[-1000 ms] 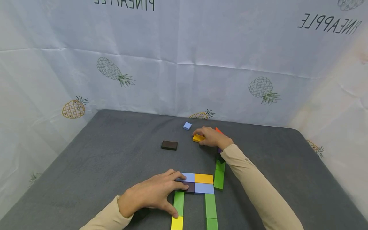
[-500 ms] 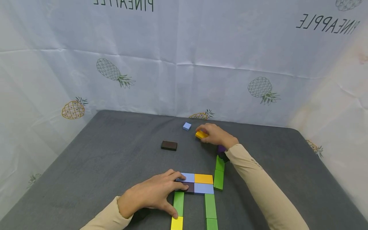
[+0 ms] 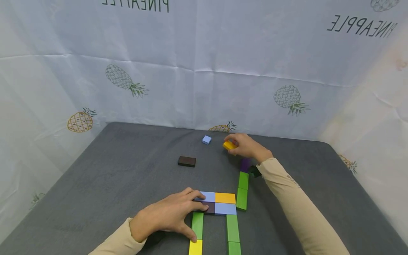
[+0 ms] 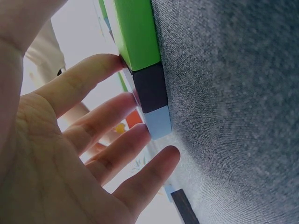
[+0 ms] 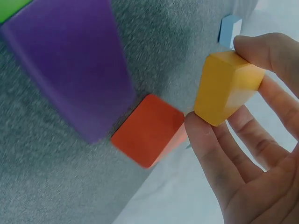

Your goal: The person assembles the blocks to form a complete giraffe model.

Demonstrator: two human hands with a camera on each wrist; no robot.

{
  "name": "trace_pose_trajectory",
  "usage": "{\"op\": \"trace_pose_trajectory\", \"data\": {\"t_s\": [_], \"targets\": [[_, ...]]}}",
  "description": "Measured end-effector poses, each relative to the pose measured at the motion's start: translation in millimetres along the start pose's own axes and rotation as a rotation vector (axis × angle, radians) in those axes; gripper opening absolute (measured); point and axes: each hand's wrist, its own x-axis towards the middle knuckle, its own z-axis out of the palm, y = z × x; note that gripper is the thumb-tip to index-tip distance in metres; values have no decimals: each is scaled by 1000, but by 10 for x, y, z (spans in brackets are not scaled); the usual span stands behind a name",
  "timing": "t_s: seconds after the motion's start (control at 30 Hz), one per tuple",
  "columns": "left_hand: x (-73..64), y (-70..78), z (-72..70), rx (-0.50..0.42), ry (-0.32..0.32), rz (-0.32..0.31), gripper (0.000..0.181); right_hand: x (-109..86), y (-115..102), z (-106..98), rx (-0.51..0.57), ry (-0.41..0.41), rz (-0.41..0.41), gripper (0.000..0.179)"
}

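Note:
My right hand (image 3: 247, 146) pinches an orange-yellow block (image 5: 222, 88) between thumb and fingers, off the table at the far right. Close by in the right wrist view, a red block (image 5: 149, 130) meets the end of a purple block (image 5: 74, 60); the hand hides the red one in the head view. My left hand (image 3: 169, 214) rests with spread fingers on a flat layout of blocks. Its fingertips touch a light blue block (image 3: 208, 196) and a dark block (image 3: 210, 208). The thumb lies at the joint of a green block (image 3: 197, 223) and a yellow block (image 3: 195, 248).
An orange block (image 3: 225, 198) and another light blue block (image 3: 225, 209) complete the crosspiece, with green blocks (image 3: 233, 228) below. Two green blocks (image 3: 242, 198) run up to the purple one. A dark block (image 3: 187, 161) and a small light blue block (image 3: 207, 140) lie apart on the grey table (image 3: 127, 170).
My right hand has moved right and slightly away with the orange-yellow block, now raised and tilted. More of the purple block shows. The left hand has stayed in place.

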Motion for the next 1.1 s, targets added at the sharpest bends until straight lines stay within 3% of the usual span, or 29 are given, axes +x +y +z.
{"op": "trace_pose_trajectory", "data": {"t_s": [1.1], "targets": [[-22, 3, 25, 15, 30, 16, 71, -282, 508, -140, 5, 72, 122, 49]]}}
